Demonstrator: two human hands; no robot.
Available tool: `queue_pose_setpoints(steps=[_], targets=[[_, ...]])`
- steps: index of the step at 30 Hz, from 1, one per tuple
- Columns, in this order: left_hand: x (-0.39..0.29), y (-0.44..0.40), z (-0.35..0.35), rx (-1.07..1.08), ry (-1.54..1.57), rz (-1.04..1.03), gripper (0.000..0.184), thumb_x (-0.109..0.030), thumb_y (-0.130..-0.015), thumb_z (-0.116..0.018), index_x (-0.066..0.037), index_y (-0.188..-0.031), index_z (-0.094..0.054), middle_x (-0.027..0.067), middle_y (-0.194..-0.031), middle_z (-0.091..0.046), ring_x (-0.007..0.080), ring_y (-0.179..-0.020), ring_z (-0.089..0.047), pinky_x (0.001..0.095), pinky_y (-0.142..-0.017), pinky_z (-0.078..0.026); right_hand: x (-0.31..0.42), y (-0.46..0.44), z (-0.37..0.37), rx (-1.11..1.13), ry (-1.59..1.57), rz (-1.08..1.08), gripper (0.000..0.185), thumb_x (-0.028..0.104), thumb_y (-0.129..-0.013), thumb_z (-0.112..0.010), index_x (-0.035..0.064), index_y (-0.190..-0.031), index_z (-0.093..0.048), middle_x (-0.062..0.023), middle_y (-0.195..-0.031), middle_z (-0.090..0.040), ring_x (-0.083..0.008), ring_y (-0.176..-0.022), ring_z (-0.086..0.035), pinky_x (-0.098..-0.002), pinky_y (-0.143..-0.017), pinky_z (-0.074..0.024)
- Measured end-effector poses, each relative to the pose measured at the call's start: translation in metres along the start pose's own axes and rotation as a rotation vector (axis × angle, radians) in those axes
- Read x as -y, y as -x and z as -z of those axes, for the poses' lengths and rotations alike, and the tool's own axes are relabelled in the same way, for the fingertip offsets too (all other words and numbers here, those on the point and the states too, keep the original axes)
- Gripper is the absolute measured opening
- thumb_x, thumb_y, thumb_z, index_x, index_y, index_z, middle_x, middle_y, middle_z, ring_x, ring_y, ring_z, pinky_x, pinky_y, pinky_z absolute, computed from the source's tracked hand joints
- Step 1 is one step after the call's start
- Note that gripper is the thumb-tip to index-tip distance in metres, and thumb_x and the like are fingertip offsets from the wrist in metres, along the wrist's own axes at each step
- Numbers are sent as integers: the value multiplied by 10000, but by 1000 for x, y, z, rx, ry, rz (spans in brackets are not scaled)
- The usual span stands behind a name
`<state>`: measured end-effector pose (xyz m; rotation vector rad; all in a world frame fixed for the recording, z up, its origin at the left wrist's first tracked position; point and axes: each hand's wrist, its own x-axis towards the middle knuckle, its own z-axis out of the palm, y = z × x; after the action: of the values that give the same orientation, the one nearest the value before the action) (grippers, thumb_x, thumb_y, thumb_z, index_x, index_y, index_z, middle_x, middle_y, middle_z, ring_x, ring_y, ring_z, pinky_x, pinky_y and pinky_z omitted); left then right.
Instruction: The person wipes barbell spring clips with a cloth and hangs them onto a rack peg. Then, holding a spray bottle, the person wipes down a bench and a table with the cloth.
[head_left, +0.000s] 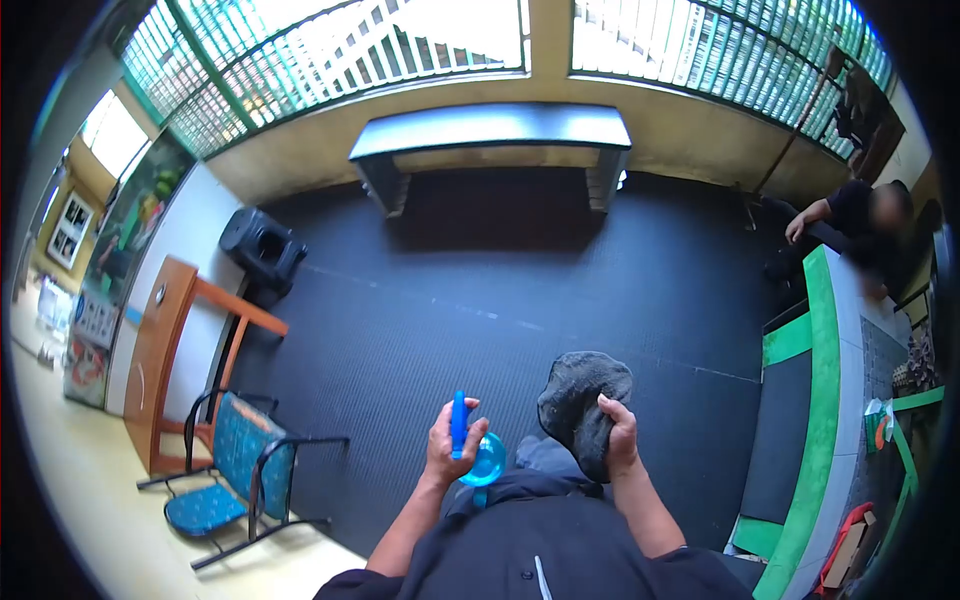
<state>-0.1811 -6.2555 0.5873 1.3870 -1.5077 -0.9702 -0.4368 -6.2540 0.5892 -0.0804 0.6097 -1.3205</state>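
Observation:
My left hand is closed around a blue spray bottle; its darker blue top points up and its clear light-blue body shows beside the palm. In my right hand is a dark, worn shoe-like or cloth-like item, gripped at its right edge with the thumb on top. What exactly this dark item is cannot be made out. Both hands are in front of my body at the lower middle, apart from each other.
A bench stands by the far wall, a black speaker at the left. Nearer left are a wooden table and a blue chair. At the right, a person sits behind a green-edged counter.

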Motion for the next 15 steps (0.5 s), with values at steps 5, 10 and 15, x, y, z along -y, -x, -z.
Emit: queue_pose_setpoints(steps=[5,10,15], targets=[[-19,-107,-36,-11,76,-27,314,-152,-831,-659,-20,-1099,-565,75,-879,-621,126,-651,-584,275,-623,-486,86,-90,-30,-5,109,19,343,130,-883,-482,-59,-1161,-551,-163,-1117,-618,-282,-1035,-601,-391,-951,-456],[-13,-235,-82,55,71,-27,320,-124,-817,-654,-24,-1109,-569,86,-975,-641,135,-785,-621,261,-697,-495,153,-200,-50,11,105,137,344,116,-872,-488,-53,-1165,-551,-156,-1126,-618,-275,-1035,-602,-392,-957,-452],[-1,-371,-122,114,-4,-168,320,-175,-812,-659,-35,-1087,-574,103,-868,-636,190,-658,-634,308,-667,-513,192,-300,-27,-108,22,163,346,102,-864,-491,-45,-1170,-558,-158,-1133,-620,-288,-1062,-593,-402,-984,-438]])
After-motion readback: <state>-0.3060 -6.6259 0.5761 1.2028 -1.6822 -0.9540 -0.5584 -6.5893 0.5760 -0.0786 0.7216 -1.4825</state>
